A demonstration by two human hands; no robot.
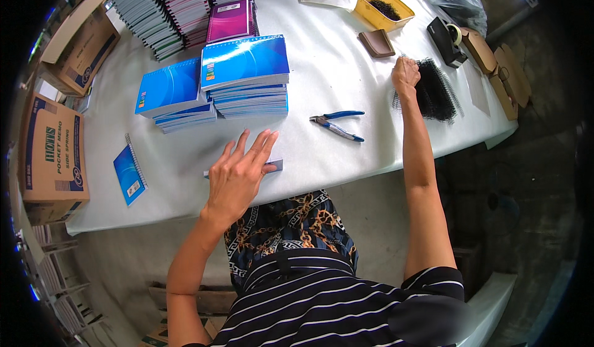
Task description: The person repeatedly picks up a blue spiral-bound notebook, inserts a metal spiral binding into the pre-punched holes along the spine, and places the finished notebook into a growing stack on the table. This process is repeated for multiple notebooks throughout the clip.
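My left hand (pixel 238 177) rests with spread fingers over a small notepad (pixel 275 165) near the table's front edge. The hand covers most of that pad. Farther right, my right hand (pixel 406 73) is closed at the left edge of a heap of black spiral binding coils (pixel 436 93). Coil ends show beside its pinched fingers. Between the hands lie pliers with blue handles (pixel 339 126), jaws toward the left. Beyond my left hand stand two stacks of blue notepads (pixel 246 62) (pixel 170 87). A single spiral-bound blue notepad (pixel 130 172) lies to the left.
Tall stacks of bound notebooks (pixel 179 7) stand at the back left. Cardboard boxes (pixel 55 152) line the left edge. A yellow tub (pixel 385 8) of small black pieces, a brown tray (pixel 376 43), a tape dispenser (pixel 447 42) and a plastic bag (pixel 456 0) sit at the back right.
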